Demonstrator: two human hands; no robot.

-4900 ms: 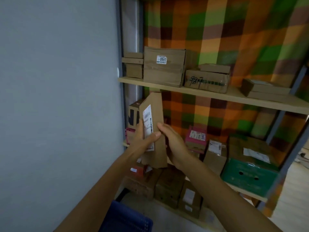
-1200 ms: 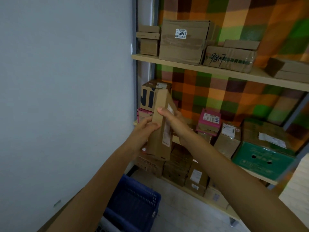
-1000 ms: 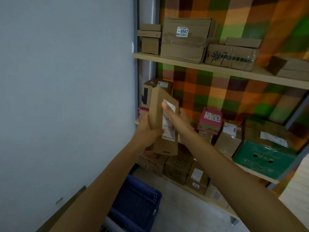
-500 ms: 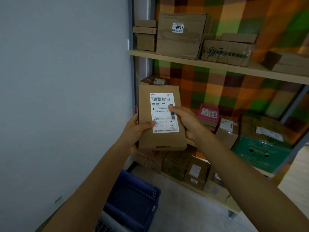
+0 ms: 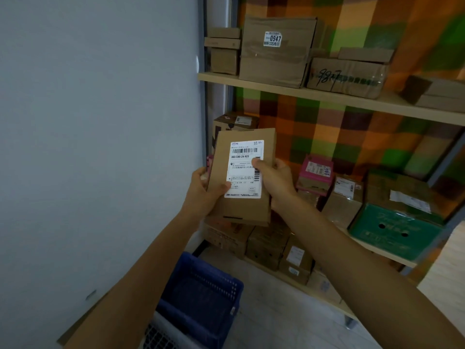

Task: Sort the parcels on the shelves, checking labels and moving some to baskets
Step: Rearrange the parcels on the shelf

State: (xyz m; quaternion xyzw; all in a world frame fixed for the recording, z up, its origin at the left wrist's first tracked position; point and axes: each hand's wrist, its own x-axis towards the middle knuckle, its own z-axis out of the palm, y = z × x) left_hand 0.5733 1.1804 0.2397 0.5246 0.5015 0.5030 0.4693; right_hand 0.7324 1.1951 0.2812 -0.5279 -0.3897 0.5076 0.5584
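I hold a flat brown cardboard parcel (image 5: 242, 212) upright in front of the shelves, its white shipping label facing me. My left hand (image 5: 205, 191) grips its left edge, thumb lying on the label's lower left corner. My right hand (image 5: 273, 181) grips the right edge, thumb pressed on the label near its barcode. A dark blue plastic basket (image 5: 201, 295) stands on the floor below my left forearm.
The top shelf (image 5: 327, 96) carries brown boxes, one tagged 0947 (image 5: 275, 50). The middle shelf holds a pink box (image 5: 315, 176), a green box (image 5: 395, 230) and other parcels. Several small cartons (image 5: 268, 244) sit on the bottom shelf. A grey wall (image 5: 100, 147) closes the left side.
The parcel has turned from edge-on to label facing me, and both hands have shifted to its side edges. In the last half second it has stayed almost still.
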